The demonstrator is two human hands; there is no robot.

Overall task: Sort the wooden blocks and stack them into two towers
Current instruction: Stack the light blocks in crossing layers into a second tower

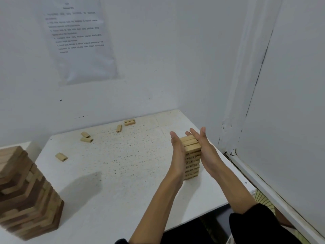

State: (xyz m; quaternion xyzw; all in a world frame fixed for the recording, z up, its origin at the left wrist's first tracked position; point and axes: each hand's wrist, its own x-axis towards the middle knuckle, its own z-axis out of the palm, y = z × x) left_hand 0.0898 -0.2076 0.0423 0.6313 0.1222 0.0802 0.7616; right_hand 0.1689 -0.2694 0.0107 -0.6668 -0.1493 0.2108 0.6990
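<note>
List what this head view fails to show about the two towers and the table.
Head view only:
- Small tower: both flanks hidden by the left hand and right hand; marks on its block ends too small to read.
- Large tower: cut off by the left edge, blurred.
- Wall sheet: print blurred, unreadable.
- Far blocks: too small to tell if stacked.

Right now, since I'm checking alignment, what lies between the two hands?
The light-wood tower, flanked closely by the left hand and right hand, as the head view shows.
</note>
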